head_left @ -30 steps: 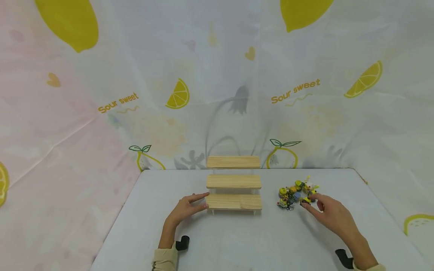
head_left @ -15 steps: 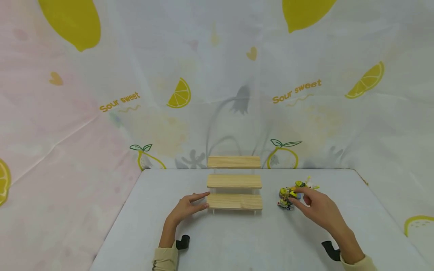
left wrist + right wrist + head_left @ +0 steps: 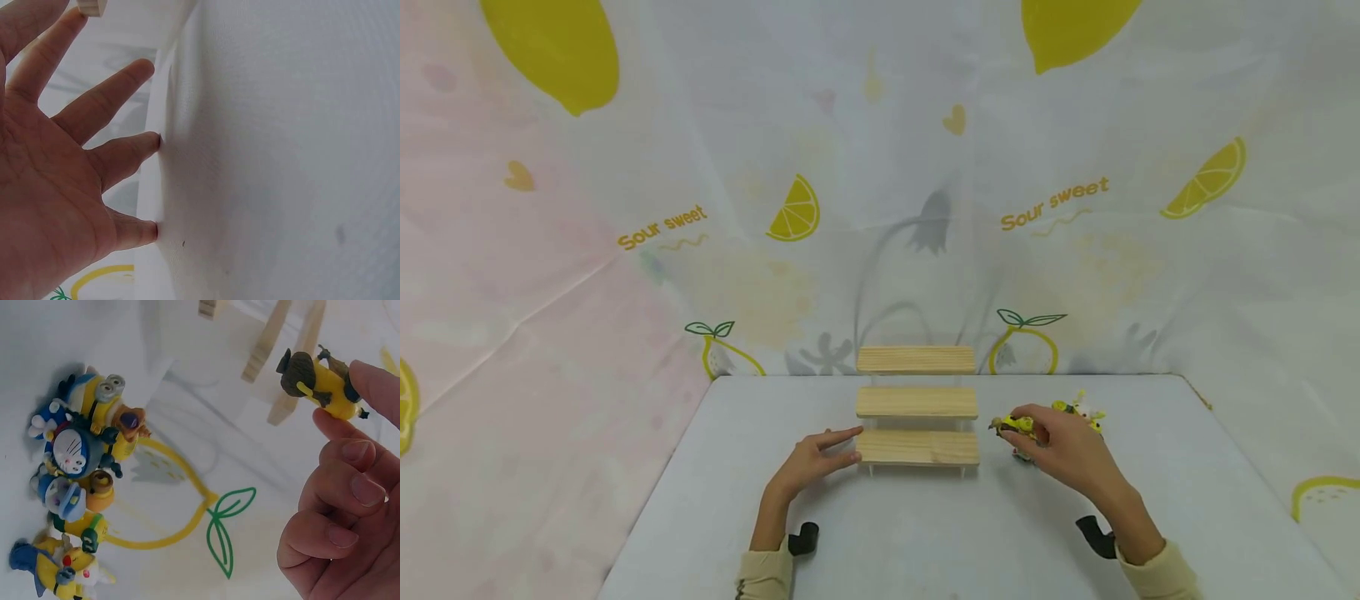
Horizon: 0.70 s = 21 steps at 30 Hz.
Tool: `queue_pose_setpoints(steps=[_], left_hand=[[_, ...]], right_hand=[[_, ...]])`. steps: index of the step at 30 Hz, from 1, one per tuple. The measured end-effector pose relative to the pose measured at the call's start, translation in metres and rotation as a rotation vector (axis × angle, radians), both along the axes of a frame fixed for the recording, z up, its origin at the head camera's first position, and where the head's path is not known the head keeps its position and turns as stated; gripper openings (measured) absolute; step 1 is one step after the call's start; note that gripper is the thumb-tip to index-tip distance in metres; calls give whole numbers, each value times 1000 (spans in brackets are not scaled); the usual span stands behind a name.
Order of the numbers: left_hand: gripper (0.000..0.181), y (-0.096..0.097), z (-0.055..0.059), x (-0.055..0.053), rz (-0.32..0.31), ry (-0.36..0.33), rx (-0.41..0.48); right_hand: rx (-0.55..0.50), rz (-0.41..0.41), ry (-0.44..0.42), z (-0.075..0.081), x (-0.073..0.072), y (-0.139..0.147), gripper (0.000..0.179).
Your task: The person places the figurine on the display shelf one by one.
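A three-step wooden stand (image 3: 917, 403) sits at the middle of the white table (image 3: 880, 533). My left hand (image 3: 817, 457) lies with straight fingers on the table, fingertips touching the left end of the lowest step; the left wrist view shows the spread fingers (image 3: 106, 94) and that step's corner (image 3: 90, 6). My right hand (image 3: 1063, 446) pinches a small yellow minion figure (image 3: 1017, 425) (image 3: 325, 387) between thumb and forefinger, lifted just right of the stand. A pile of small toy figures (image 3: 78, 487) (image 3: 1078, 410) lies on the table behind that hand, partly hidden by it.
A lemon-print cloth (image 3: 880, 208) hangs as a backdrop close behind the stand and wraps both sides. The table's far edge (image 3: 775, 377) runs just behind the top step. Black wrist mounts (image 3: 802, 537) (image 3: 1096, 536) show at both forearms.
My right hand has picked one yellow figure out of the pile and carried it left toward the stand. The left hand has stayed against the lowest step.
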<state>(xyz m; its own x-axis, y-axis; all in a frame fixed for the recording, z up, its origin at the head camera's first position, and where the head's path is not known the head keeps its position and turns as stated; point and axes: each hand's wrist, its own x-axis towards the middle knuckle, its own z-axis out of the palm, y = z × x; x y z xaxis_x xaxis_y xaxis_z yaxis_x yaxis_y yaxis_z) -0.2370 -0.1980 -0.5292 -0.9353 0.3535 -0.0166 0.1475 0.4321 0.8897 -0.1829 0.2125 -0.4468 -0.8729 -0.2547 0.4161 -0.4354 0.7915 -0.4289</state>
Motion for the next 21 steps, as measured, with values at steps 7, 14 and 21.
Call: queue_pose_setpoints(steps=[7,14,21], left_hand=[[50,0,0,1,-11,8,16],[49,1,0,1,-10,1,16],[50,1,-1,0,7,9,2]], right_hand=[[-17,66,-46,-1,-6,-23,24],[7,108,-26,-3,-10,-43,25],[-28,185,-70,-2,-20,-65,26]])
